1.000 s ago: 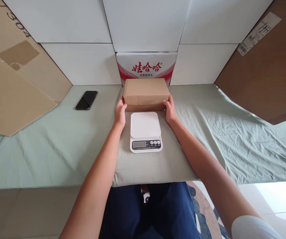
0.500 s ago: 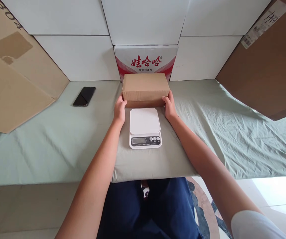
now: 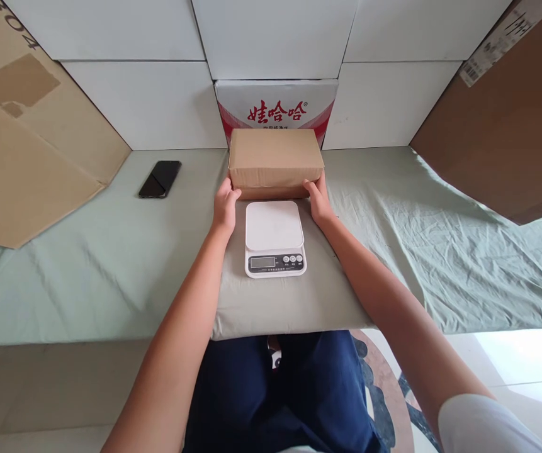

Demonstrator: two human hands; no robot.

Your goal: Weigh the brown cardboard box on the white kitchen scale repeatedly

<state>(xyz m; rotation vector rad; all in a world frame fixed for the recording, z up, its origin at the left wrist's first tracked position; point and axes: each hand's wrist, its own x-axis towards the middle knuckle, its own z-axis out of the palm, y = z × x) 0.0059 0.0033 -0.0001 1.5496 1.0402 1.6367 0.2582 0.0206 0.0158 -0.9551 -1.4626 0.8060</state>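
Observation:
Between both hands is a closed brown cardboard box, just behind the scale. My left hand grips its left end, thumb on the front face and the other fingers partly hidden by the side. At the right end my right hand holds it the same way, its thumb lying on the front. Nearer to me, a white digital kitchen scale lies flat with a bare platform. Its display and round buttons face me, and no digits can be made out on it.
A black phone lies on the green cloth to the left. Large cardboard panels stand on both sides. Behind the box are a red and white carton and white panels.
The cardboard box looks slightly raised and tipped toward me, covering more of the carton's lettering. Both hands keep their hold on it. The whole view has shifted a little.

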